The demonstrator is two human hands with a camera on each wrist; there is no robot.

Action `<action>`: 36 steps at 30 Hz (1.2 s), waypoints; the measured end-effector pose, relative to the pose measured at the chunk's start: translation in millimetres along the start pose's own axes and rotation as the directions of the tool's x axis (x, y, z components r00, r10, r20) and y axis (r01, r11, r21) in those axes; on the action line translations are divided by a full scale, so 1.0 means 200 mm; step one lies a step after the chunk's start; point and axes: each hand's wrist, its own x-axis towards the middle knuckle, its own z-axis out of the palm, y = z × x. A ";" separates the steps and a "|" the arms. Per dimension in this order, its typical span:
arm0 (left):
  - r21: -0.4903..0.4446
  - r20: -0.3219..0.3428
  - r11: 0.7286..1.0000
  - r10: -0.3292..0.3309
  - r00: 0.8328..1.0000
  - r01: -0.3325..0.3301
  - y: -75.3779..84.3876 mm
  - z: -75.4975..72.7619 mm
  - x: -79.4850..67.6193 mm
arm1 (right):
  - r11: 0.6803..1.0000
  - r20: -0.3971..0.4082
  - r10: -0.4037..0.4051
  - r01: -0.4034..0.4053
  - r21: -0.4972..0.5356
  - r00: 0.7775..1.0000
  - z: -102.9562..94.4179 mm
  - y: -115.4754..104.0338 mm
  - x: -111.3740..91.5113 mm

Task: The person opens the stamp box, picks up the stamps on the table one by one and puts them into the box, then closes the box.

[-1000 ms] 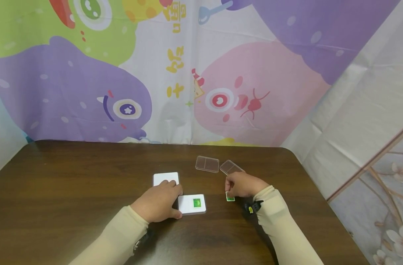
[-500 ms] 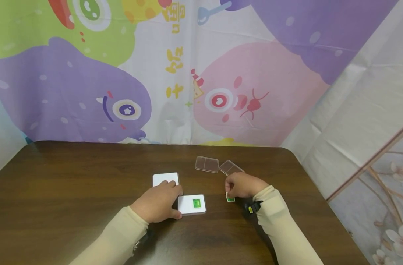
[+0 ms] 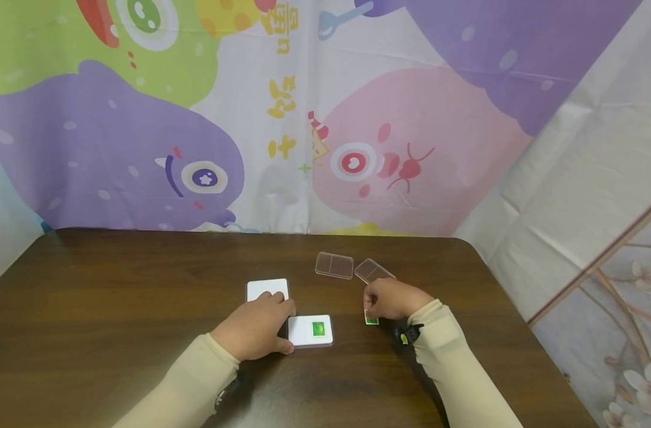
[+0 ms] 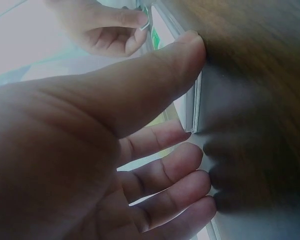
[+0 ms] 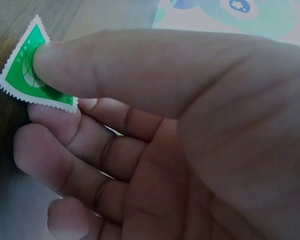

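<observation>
My right hand [image 3: 393, 298] pinches a green postage stamp [image 5: 22, 82] by its white perforated edge, between thumb and index fingertip. The thumb covers part of its round printed design. To its left, a white card in a clear case [image 3: 301, 334] lies flat on the table with a second green stamp [image 3: 318, 329] on its right half. My left hand [image 3: 258, 324] holds this case at its left end, thumb and index finger at opposite edges. Its other fingers reach over a second white case [image 3: 266, 287], whose lower part they hide.
Two clear plastic covers [image 3: 334, 266] [image 3: 372, 270] lie farther back on the brown table [image 3: 116, 309], the right one partly behind my right hand. A cartoon-printed cloth [image 3: 282, 196] hangs along the table's far edge.
Both hands stay almost where they were; the stamp in the right hand shifts only very slightly.
</observation>
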 end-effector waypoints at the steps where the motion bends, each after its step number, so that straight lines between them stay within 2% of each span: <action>1: 0.002 -0.001 1.000 0.001 1.000 -0.001 0.00 0.00 0.00 | 1.000 0.000 0.001 -0.001 0.000 1.000 0.00 0.00 0.00; 27: -0.003 -0.009 1.000 -0.001 1.000 0.001 0.01 0.00 -0.01 | 0.999 -0.006 0.039 -0.039 0.033 0.999 0.00 -0.01 -0.01; 31: -0.010 -0.007 1.000 -0.004 1.000 0.004 0.01 0.00 -0.01 | 1.000 -0.029 0.019 -0.019 0.005 0.999 0.00 -0.01 -0.01; 36: -0.008 -0.010 1.000 -0.003 1.000 0.003 0.01 0.00 -0.01 | 1.000 -0.099 -0.011 0.009 -0.025 0.995 -0.01 -0.01 0.00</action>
